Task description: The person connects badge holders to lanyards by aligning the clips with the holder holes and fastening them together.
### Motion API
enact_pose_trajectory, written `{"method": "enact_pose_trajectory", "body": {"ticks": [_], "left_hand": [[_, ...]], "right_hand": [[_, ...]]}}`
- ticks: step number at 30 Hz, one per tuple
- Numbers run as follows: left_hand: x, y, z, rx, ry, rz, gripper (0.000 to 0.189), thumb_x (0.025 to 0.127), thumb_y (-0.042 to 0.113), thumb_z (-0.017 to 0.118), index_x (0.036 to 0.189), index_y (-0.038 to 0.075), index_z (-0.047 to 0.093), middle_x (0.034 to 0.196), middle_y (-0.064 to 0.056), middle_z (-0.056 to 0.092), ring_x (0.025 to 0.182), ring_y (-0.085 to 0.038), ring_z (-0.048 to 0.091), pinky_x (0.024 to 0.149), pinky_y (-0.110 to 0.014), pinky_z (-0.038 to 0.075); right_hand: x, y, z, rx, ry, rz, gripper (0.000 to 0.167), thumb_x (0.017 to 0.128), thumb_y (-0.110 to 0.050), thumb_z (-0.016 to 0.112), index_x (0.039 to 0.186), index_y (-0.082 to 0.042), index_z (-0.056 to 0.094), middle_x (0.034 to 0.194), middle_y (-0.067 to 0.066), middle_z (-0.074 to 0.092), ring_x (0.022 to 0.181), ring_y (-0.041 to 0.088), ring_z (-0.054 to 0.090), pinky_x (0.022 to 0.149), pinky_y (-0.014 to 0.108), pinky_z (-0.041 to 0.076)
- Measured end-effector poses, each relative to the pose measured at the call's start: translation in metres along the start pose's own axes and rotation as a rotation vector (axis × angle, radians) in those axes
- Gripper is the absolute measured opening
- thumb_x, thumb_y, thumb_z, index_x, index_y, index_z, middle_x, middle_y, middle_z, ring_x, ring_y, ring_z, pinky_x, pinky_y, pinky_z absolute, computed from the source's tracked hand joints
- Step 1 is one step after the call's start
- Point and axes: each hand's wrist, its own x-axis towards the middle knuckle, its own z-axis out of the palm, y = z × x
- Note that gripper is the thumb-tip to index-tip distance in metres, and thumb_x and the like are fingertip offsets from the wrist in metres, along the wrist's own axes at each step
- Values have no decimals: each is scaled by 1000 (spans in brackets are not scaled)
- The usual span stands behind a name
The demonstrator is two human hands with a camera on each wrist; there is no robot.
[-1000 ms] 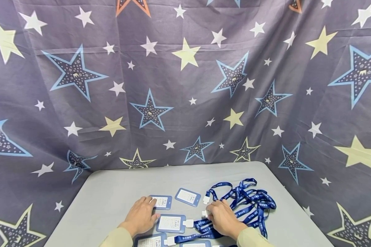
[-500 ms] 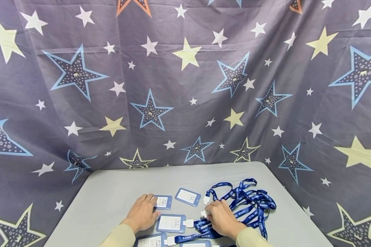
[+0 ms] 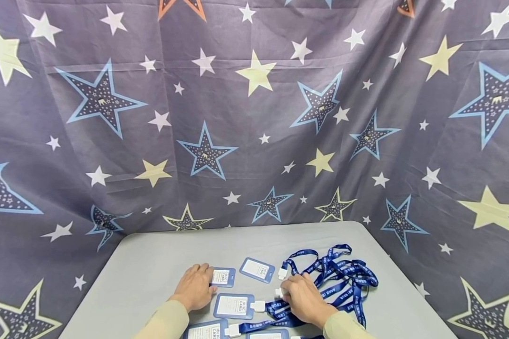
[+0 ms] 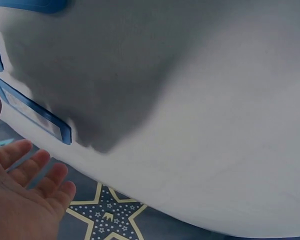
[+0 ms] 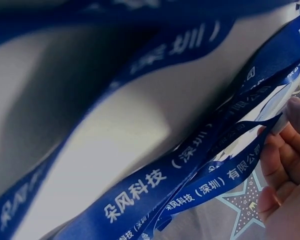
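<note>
Fingers (image 5: 274,165) on blue, white-lettered lanyard (image 5: 215,186)

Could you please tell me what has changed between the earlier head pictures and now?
The left hand has edged slightly forward, its thumb drawing away from the middle card holder. The right hand pinches a white clip as before, shifted at most slightly left. No new grip or release shows. The card holders and the blue lanyards stayed where they were.

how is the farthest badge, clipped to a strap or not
Not clipped: in the head view the badge lies apart from the nearest white clip, a gap showing between them.
</note>
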Motion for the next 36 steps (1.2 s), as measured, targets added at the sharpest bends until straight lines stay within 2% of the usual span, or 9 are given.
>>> {"method": "enact_pose_trajectory", "body": {"ticks": [10,15,19,25,32,36], "left_hand": [[3,2,2,-2,-29,1,59,93,29,72,138,-7,56,145,-27,53,138,-47,44,119,-59,30],[4,-1,7,-20,-42,-12,61,95,27,70,143,-7,51,149,-27,49,140,-48,42,119,-61,28],[6,-4,9,-25,-36,-13,61,94,25,70,143,-6,51,149,-27,48,140,-49,42,119,-63,28],[10,-6,7,8,-58,-6,59,95,24,69,143,-6,51,149,-26,49,140,-49,42,119,-63,27],[13,-4,4,14,-112,-37,60,96,25,68,145,-5,50,151,-24,48,142,-48,39,121,-62,23],[13,-5,5,10,-115,-49,59,95,23,68,144,-4,51,149,-24,50,142,-48,40,121,-64,22]], "right_hand": [[0,1,1,3,-10,4,23,83,-14,82,78,-23,62,83,-13,64,78,9,53,70,27,36],[1,1,2,-7,-19,1,24,84,-15,82,77,-24,61,79,-15,59,75,8,48,69,26,34],[1,0,0,-1,-23,3,23,83,-14,82,78,-23,62,80,-14,61,75,8,49,69,27,35],[1,-1,-1,-3,-29,10,21,83,-13,82,80,-22,64,83,-13,63,77,9,52,69,27,35],[-1,1,-1,-6,-38,14,23,84,-15,82,78,-23,62,80,-14,61,75,8,49,68,27,34],[0,1,0,-10,-22,11,23,83,-15,83,78,-23,62,78,-15,59,74,8,49,69,27,35]]}}
